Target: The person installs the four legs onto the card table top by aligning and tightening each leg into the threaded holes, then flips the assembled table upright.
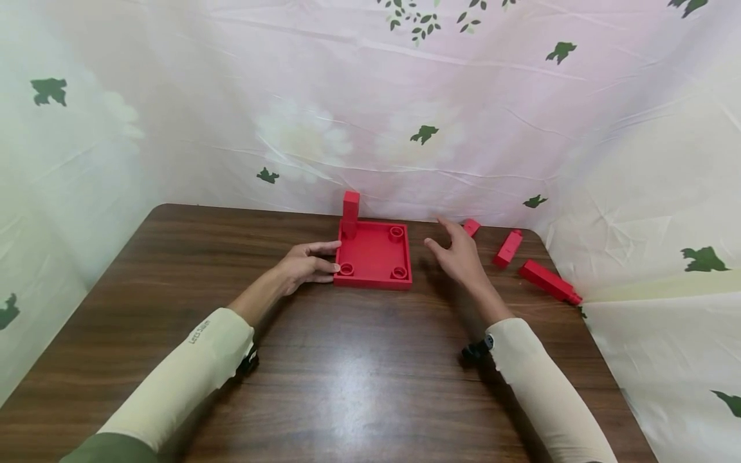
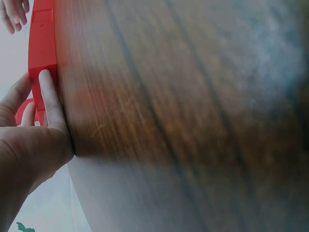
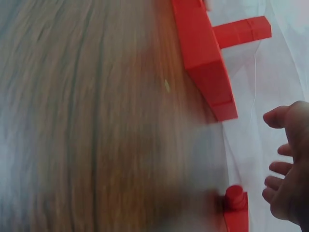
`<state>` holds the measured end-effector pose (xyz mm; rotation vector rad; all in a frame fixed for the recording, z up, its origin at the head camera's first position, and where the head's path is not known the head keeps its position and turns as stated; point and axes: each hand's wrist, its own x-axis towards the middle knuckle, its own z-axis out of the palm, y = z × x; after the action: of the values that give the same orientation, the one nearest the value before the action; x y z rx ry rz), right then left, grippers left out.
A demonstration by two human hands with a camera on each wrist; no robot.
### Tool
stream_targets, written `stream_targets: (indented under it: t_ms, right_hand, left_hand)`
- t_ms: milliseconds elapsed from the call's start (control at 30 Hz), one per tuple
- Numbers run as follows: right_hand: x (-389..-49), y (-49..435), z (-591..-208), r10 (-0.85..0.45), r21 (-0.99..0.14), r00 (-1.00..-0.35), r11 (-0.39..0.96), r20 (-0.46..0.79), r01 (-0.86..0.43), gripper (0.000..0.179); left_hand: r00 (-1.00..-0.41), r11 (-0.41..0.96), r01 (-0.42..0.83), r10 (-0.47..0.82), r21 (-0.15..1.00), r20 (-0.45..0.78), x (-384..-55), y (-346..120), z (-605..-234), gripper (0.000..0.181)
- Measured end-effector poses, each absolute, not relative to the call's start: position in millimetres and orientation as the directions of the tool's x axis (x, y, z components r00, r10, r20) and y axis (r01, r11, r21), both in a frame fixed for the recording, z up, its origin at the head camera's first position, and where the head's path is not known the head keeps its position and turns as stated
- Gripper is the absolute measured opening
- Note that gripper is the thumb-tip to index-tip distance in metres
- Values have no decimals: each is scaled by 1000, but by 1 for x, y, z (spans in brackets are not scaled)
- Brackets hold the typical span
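A square red tray-like base [image 1: 373, 254] with a raised rim lies on the table, round sockets showing in three of its corners. From its far left corner a red square post [image 1: 350, 209] rises upright. My left hand [image 1: 301, 263] is at the base's left side, its extended fingers touching the rim and near left corner. In the left wrist view, fingertips [image 2: 46, 79] rest against the red edge. To the right of the base, my right hand [image 1: 460, 254] hovers with fingers spread and nothing in them. It partly hides a red post [image 1: 471, 227] lying behind it.
Two more loose red posts, a nearer one [image 1: 508, 248] and a longer one with a peg at its end [image 1: 548, 281], lie toward the table's right edge. A pale patterned cloth [image 1: 359, 161] hangs right behind the brown wooden table [image 1: 347, 373] and along its sides.
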<state>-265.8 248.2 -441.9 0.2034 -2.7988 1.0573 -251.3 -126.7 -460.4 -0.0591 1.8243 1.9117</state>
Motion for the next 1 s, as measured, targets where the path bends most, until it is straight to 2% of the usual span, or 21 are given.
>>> stream_targets:
  t_ms: [100, 267, 333, 467, 633, 1000]
  right_hand:
    - [-267, 259, -444, -90, -604, -987, 782, 132, -152, 84]
    - [-278, 275, -459, -110, -545, -994, 834, -11, -87, 121]
    - [-278, 277, -460, -102, -521, -991, 853, -83, -45, 130]
    - [-270, 273, -451, -89, -459, -983, 888, -163, -4, 122]
    - [-270, 276, -453, -116, -383, -976, 923, -186, -36, 111]
    - [-267, 292, -457, -213, -419, -968, 897, -130, -141, 108]
  left_hand:
    - [-878, 20, -370, 319, 929, -357, -252, -126, -461, 73]
    - [-877, 23, -378, 312, 925, -366, -252, -126, -460, 73]
    - [-876, 23, -384, 308, 923, -372, -252, -127, -459, 74]
    - [-874, 22, -389, 306, 921, -376, -251, -127, -459, 74]
    - [-873, 22, -391, 308, 920, -379, -249, -127, -459, 74]
    - [-875, 24, -391, 298, 920, -380, -250, -125, -459, 74]
